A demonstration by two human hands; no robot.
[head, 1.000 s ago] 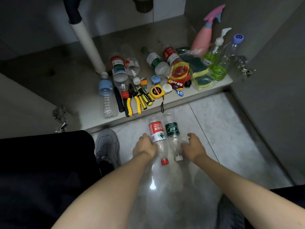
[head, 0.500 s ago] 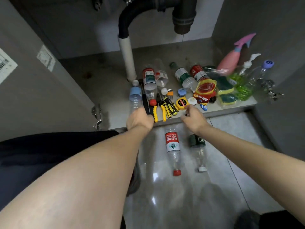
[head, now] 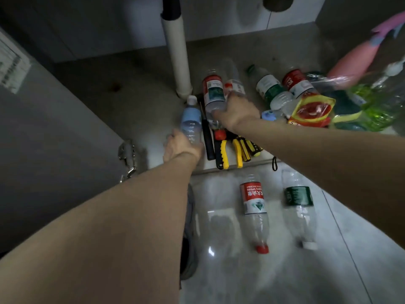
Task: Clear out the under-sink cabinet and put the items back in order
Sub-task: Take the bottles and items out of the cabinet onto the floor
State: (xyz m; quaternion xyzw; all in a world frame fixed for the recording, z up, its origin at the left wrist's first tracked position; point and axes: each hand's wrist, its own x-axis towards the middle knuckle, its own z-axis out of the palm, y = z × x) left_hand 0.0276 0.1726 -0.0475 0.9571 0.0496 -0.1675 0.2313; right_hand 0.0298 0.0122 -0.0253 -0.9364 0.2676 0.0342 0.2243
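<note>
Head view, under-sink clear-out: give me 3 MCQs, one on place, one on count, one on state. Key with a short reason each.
1. Where does the green-label bottle lie?
A. on the floor tiles outside the cabinet
B. upright by the white pipe
C. in the left hand

2. How many bottles lie on the floor tiles?
A. one
B. two
C. four

3. What is the left hand doing?
A. resting flat on the floor
B. gripping the pliers
C. grasping the blue-label bottle

Key: 1 A, it lies on its side on the tiles, white cap toward the camera. 2 B, only it and the red-label bottle are there. 3 C, fingers wrap the bottle's lower end at the cabinet edge.
</note>
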